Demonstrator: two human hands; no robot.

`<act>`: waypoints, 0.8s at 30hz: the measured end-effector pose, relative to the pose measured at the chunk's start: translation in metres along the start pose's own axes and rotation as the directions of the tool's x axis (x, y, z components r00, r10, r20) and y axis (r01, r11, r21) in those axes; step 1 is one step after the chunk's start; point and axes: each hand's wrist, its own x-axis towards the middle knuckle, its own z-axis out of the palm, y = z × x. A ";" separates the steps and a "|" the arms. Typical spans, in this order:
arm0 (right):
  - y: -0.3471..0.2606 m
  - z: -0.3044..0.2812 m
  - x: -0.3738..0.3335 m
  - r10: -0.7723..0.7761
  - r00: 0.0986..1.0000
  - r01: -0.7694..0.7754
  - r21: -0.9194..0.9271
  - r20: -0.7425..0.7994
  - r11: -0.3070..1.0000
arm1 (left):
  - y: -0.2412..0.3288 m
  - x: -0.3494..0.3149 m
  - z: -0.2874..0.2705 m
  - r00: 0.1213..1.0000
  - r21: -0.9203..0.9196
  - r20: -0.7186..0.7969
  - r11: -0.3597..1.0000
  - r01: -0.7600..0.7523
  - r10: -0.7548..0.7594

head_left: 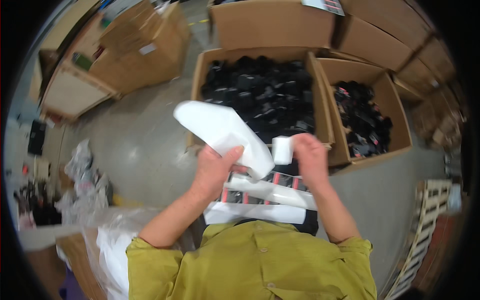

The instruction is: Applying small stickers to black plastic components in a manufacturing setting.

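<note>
My left hand [212, 167] is closed around a long, smooth white piece [220, 125]. It looks like a bent or folded sheet, with its rounded end up and to the left; I cannot make out its exact kind. Between the fingertips of my right hand [312, 159] is a small white rectangular piece [282, 151], held just right of the long one and apart from it. Below both hands, close to my body, lies a sheet printed with dark and pink blocks [232, 196]. A white curled strip [270, 192] crosses over it.
A large cardboard box [200, 75] full of black items [260, 90] stands ahead. To its right, a smaller box [395, 110] holds similar items. More cartons [272, 25] stand behind. Clear plastic bags [82, 175] lie at left, and a wooden pallet [422, 230] stands at right.
</note>
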 end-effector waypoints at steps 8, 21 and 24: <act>0.010 -0.039 0.014 0.063 0.994 -0.050 0.139 -0.085 0.989 | 0.097 -0.156 -0.219 0.119 0.898 -0.440 0.437 0.049 0.890; 0.019 -0.008 0.010 0.144 0.978 -0.134 -0.072 0.153 0.988 | -0.113 -0.275 -0.234 0.873 0.707 -0.366 0.514 0.485 -0.321; 0.025 -0.014 0.010 0.158 0.977 -0.130 -0.195 0.140 0.972 | -0.092 -0.266 -0.229 0.825 0.380 -0.377 0.742 0.552 -0.421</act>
